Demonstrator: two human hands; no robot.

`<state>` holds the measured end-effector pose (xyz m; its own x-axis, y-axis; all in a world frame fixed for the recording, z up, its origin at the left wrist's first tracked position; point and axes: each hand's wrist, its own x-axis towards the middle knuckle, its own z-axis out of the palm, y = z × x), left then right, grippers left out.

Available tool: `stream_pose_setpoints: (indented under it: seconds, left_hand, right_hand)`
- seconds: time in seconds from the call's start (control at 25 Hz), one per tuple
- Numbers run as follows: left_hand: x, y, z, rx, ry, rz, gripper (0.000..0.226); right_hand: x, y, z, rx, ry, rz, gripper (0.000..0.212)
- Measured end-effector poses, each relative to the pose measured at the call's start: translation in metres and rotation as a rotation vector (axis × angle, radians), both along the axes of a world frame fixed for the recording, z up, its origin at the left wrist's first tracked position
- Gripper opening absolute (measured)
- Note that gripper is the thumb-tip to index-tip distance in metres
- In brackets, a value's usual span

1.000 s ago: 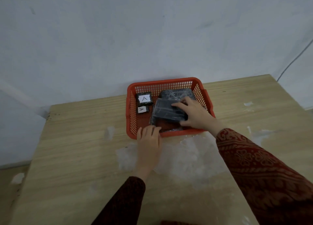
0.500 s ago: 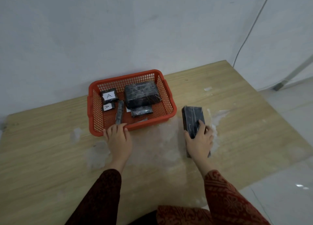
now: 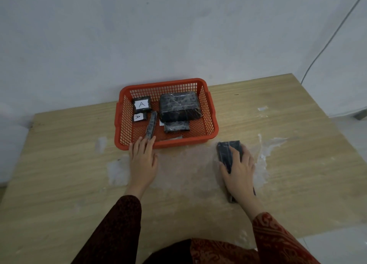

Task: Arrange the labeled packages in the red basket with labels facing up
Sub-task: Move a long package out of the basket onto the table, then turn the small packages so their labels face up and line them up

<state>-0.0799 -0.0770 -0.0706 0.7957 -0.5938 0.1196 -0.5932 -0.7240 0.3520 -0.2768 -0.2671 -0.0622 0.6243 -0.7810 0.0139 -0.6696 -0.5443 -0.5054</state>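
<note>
The red basket sits at the table's far side. Inside it lie two small black packages with white "A" labels up, a narrow black package on its edge, a large black wrapped package with no label showing, and a smaller one in front of it. My left hand rests flat on the table, fingertips touching the basket's front rim. My right hand grips a long black package lying on the table right of the basket; no label shows on it.
The wooden table has pale patches of clear film or glue residue in front of the basket. A grey wall stands behind. The table's right edge drops to a tiled floor. A cable runs down the wall at the right.
My right hand lifted the long black package out of the basket and set it on the table to the right. My left hand stayed at the basket's front rim.
</note>
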Motion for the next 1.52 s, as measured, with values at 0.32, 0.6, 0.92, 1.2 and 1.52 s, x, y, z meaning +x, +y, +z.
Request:
stream_pose_setpoints:
  seconds: [0.32, 0.6, 0.92, 1.2, 1.52]
  left_hand:
    - [0.006, 0.003, 0.012, 0.001, 0.082, -0.035, 0.055]
    - [0.039, 0.014, 0.026, 0.005, 0.287, -0.154, 0.042]
    - [0.098, 0.017, 0.047, -0.354, 0.14, 0.005, 0.027]
    - [0.125, 0.009, 0.021, -0.395, 0.394, 0.191, 0.064]
    - [0.12, 0.009, 0.005, -0.437, 0.283, 0.246, 0.06]
  right_hand:
    - [0.109, 0.003, 0.036, 0.031, -0.242, 0.485, 0.024]
    - [0.209, -0.03, 0.016, -0.042, 0.469, 0.693, 0.062]
    - [0.214, -0.048, 0.004, 0.032, 0.246, 0.713, 0.034]
    - [0.246, -0.038, 0.031, 0.665, 0.05, 0.644, 0.028]
    - [0.329, 0.008, 0.024, 0.402, 0.204, 0.958, 0.025]
